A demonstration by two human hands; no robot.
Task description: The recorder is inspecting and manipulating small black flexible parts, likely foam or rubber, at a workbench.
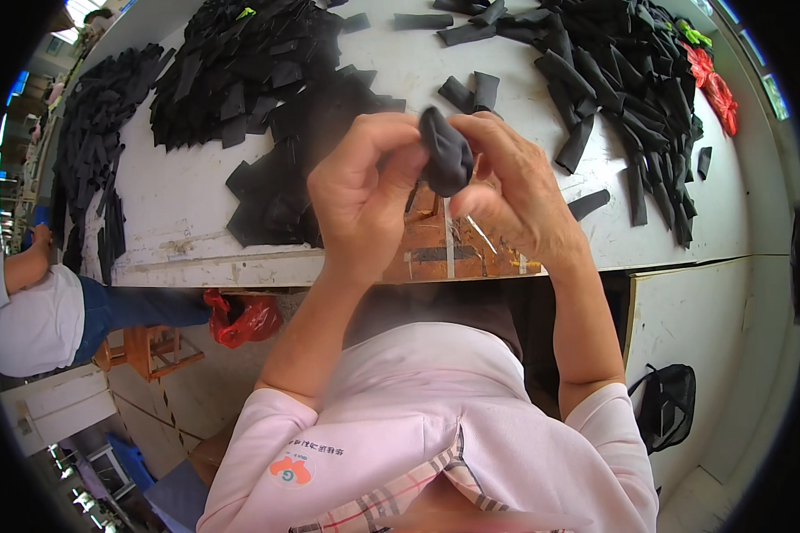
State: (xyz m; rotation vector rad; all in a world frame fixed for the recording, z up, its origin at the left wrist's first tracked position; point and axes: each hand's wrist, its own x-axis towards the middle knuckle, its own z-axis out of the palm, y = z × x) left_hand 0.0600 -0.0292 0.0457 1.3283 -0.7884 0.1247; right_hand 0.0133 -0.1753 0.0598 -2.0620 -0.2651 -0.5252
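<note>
Pinching a small black fabric piece point(445, 160) between them, the left hand point(364, 191) and right hand point(516, 191) each grip it, seemingly bunched, above the worktop point(178, 204) beside black piles point(240, 71).

The piece you pinch between your left hand point(364, 191) and right hand point(507, 191) is a black cloth piece point(446, 160), matt and soft-looking, creased where your fingers press it. The piles of black strips point(613, 80) before you look like the same dull fabric. Your white table point(187, 195) has a painted, scuffed surface, worn through to bare brown wood point(436, 244) at its near edge. Below, a red bag point(244, 320) shines like thin glossy plastic, and your pink shirt point(418, 400) is smooth woven cloth.
</note>
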